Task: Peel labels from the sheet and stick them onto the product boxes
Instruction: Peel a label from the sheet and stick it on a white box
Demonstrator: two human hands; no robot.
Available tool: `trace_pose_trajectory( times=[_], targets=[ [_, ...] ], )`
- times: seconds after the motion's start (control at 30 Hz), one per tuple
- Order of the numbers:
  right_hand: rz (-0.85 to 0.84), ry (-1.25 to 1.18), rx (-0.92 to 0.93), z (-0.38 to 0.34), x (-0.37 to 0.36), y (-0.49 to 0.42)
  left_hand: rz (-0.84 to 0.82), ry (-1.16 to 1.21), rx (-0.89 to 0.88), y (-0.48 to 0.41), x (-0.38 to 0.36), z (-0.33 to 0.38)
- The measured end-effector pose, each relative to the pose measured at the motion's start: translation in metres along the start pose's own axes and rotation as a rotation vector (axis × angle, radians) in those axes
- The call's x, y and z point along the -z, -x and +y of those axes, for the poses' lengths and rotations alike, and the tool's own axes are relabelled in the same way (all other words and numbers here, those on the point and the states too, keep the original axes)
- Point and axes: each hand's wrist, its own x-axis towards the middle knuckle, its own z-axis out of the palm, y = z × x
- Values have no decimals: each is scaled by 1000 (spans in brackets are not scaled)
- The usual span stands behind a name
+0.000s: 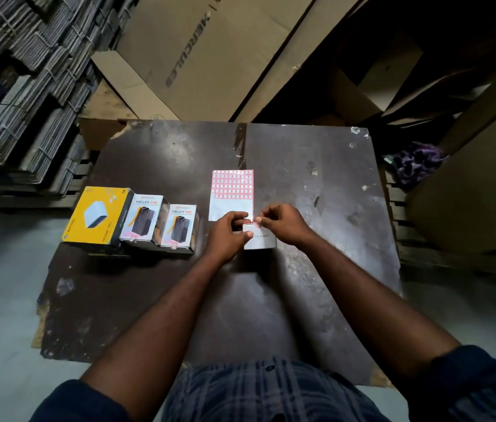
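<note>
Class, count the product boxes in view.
4: a yellow box at the table's left, two Halley 20K boxes beside it, a white box gripped by the left hand.

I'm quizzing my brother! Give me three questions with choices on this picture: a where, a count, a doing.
1. Where is the yellow box? A) left end of the row B) on the sheet C) on the floor
2. How many Halley boxes? A) one B) two C) four
3. What does the right hand hold? A) nothing B) a label C) a pen
1 A, left of both Halley boxes; 2 B, two stand side by side; 3 B, fingers pinch one at the white box.
</note>
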Motion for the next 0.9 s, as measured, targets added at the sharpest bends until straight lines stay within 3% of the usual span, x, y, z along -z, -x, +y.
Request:
trace_pose_trajectory(
  times=[0.4, 0.67, 0.9],
  targets=[
    [-9, 54, -8, -8, -2, 14, -33, -60, 2, 5, 1, 4],
    [96, 99, 58, -9, -12, 30, 43, -158, -16, 22, -12, 1],
    [157, 4, 24, -9, -11, 48, 28, 101, 97, 44, -24, 3]
  ],
)
